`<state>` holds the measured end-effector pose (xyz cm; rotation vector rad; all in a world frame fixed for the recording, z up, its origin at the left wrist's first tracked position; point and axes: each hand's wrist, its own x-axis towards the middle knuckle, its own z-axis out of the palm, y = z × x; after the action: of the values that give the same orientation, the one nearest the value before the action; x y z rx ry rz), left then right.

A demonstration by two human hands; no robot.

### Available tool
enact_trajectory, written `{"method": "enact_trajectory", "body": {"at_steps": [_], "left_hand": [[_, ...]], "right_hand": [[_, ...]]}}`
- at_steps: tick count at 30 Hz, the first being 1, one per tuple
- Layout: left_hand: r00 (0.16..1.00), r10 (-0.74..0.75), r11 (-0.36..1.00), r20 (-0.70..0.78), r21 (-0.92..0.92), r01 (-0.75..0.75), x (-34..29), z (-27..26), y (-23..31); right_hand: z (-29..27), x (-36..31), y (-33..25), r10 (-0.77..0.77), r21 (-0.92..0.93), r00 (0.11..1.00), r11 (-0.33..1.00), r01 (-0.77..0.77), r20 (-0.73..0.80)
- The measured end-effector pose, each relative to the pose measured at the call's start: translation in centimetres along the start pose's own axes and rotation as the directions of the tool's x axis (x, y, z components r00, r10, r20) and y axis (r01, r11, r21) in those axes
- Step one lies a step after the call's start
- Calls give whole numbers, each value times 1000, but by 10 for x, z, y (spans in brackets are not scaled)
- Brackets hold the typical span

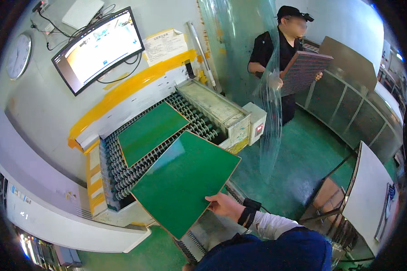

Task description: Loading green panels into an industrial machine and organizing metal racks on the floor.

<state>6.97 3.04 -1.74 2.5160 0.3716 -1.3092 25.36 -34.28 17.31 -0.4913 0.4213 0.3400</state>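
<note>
My right hand grips the right edge of a flat green board, thumb on its upper face and the other fingers underneath. The board has a thin copper-coloured rim. It is held tilted over the near side of a roller conveyor. A second green board lies flat on the conveyor's rollers, just beyond the held one. Only a sliver of my left hand shows at the lower edge, below the held board; its fingers cannot be made out.
A monitor hangs above the conveyor. At the right, a person carries a stack of dark reddish boards beside a clear plastic curtain. A white-topped cart stands at the lower right. A white machine cover lies left.
</note>
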Motion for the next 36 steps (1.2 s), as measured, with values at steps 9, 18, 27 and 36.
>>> {"method": "enact_trajectory", "body": {"at_steps": [9, 18, 27, 36], "left_hand": [[999, 50, 999, 1, 12, -50, 5, 1, -2], [997, 83, 996, 2, 30, -83, 3, 0, -15], [989, 146, 989, -11, 9, -146, 3, 4, -24], [985, 161, 985, -66, -48, -164, 1, 18, -38]], "right_hand": [[18, -7, 19, -65, 10, 995, 998, 66, -77], [27, -7, 33, 134, -275, 991, 952, -136, -27], [35, -7, 22, 60, -214, 996, 974, -74, -72], [48, 20, 3, 46, -228, 998, 972, -54, -41]]}}
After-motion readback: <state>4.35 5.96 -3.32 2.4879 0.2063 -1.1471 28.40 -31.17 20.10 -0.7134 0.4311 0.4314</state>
